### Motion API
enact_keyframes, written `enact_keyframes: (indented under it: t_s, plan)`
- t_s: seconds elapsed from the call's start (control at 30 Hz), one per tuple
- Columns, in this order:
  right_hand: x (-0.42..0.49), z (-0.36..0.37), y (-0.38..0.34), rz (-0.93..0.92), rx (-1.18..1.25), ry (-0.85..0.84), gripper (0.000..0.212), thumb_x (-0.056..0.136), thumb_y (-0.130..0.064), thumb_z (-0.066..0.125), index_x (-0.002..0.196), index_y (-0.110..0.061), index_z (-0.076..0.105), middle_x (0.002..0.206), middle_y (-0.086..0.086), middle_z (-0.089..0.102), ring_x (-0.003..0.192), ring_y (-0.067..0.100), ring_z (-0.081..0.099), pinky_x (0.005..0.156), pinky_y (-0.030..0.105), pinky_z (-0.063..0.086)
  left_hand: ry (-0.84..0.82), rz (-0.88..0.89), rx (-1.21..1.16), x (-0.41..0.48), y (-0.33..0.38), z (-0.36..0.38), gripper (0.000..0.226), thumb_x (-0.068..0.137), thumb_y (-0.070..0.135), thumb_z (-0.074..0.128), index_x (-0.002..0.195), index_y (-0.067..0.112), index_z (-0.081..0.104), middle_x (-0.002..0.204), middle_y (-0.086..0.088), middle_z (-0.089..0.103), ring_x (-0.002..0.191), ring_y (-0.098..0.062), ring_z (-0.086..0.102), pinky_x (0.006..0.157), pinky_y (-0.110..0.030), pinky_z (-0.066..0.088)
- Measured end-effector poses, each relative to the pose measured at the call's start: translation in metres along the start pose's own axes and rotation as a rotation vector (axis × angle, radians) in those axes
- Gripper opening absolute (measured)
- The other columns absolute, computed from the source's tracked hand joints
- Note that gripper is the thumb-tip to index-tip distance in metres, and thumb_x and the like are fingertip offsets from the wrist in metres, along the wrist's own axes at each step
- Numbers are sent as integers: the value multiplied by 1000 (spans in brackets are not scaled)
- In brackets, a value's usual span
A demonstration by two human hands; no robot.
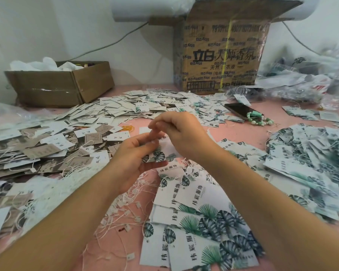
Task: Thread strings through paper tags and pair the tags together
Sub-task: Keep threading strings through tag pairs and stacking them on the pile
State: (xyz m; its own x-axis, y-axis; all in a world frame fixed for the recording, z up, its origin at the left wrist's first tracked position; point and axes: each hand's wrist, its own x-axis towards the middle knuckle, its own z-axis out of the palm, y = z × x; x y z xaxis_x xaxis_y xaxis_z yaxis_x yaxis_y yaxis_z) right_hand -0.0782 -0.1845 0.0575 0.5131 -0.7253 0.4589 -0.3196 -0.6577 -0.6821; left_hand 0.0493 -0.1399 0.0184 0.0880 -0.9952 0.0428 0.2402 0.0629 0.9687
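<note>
Left hand [137, 155] grips a tag [157, 156], fingers curled round it, well in front of the box [221, 55]. Right hand [184, 133] just boxward of it, fingertips bunched, blurred: can't tell if it pinches a string. Looks mid-threading; next move needs the string end fed through the tag hole

On the right hand [181, 132] the fingertips were smeared with motion, so whether they pinched anything I could not tell. The left hand [137, 155] covered much of the tag [159, 156] it held (only dark leaves peeped out). Both forearms ran off the bottom edge. The phone [239, 110] lay partly under beads [259, 119]. The bags [301, 79] at far right were a blur, and white plastic hid most of what the low box [63, 85] held.
</note>
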Motion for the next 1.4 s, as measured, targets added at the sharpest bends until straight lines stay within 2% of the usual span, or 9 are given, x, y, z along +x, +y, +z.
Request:
enact_keyframes:
  t_s: [0.1, 0.17, 0.57, 0.73, 0.87, 1.0, 1.07, 1.2, 1.4]
  plan:
    - [-1, 5, -1, 73, 104, -106, 28, 96, -1, 36, 98, -10, 63, 86, 1, 60, 89, 22, 59, 84, 40, 51, -73, 33, 24, -3, -2, 1, 22, 73, 22, 59, 91, 12, 68, 77, 1, 71, 72, -9, 69, 57, -31, 58]
    - [-2, 6, -2, 75, 117, -158, 33, 94, 5, 32, 99, -11, 60, 85, 2, 59, 89, 26, 58, 84, 46, 51, -55, 57, 74, -3, -4, 2, 23, 71, 23, 59, 89, 11, 65, 75, 0, 72, 70, -11, 69, 58, -29, 58]
    - [2, -9, 1, -28, -241, -43, 10, 86, -12, 61, 92, -11, 69, 77, -3, 62, 74, 10, 55, 67, 17, 41, 62, 88, 151, 1, -4, -2, 15, 73, 25, 62, 80, 12, 67, 65, 1, 69, 55, -7, 63, 45, -17, 47]
    - [2, -15, 4, 23, -167, -8, 6, 78, -19, 73, 74, -19, 68, 52, -22, 51, 54, -8, 47, 55, 6, 34, 98, 164, 174, 2, -3, -5, 16, 68, 31, 65, 77, 19, 71, 73, 0, 71, 67, -12, 65, 61, -25, 52]
    - [1, -15, 3, 16, -151, 48, 3, 80, -19, 71, 77, -20, 70, 70, -15, 58, 70, 5, 52, 70, 25, 44, 109, 251, 287, 1, -6, -3, 6, 74, 29, 67, 74, 32, 72, 84, 5, 69, 81, -16, 62, 77, -32, 51]
    - [4, -20, 4, 21, -285, 75, 8, 80, -21, 70, 88, -17, 72, 75, -16, 41, 78, 7, 40, 62, 4, 29, 95, 338, 392, -1, -8, -1, 33, 83, 8, 65, 86, 40, 64, 99, 9, 68, 95, -18, 65, 77, -34, 56]
    - [5, -21, 5, 42, -320, 96, 9, 81, -20, 69, 89, -17, 71, 75, -14, 33, 82, 9, 36, 59, 12, 27, 80, 374, 402, -4, -6, 0, 42, 83, 7, 66, 96, 46, 57, 110, 1, 65, 102, -22, 63, 84, -38, 54]
    - [6, -22, 7, 37, -365, 149, 11, 81, -21, 68, 90, -16, 71, 77, -14, 26, 90, 14, 32, 76, 21, 28, 52, 410, 308, -7, -3, 4, 62, 80, 6, 68, 106, 58, 45, 113, -11, 64, 89, -22, 69, 62, -26, 56]
    - [6, -24, 6, 29, -461, 237, 13, 79, -31, 69, 88, -23, 71, 83, -5, 25, 91, 15, 25, 80, 27, 22, 91, 453, 283, -7, -5, 4, 72, 77, 9, 71, 113, 61, 37, 110, -8, 66, 84, -15, 70, 61, -23, 55]
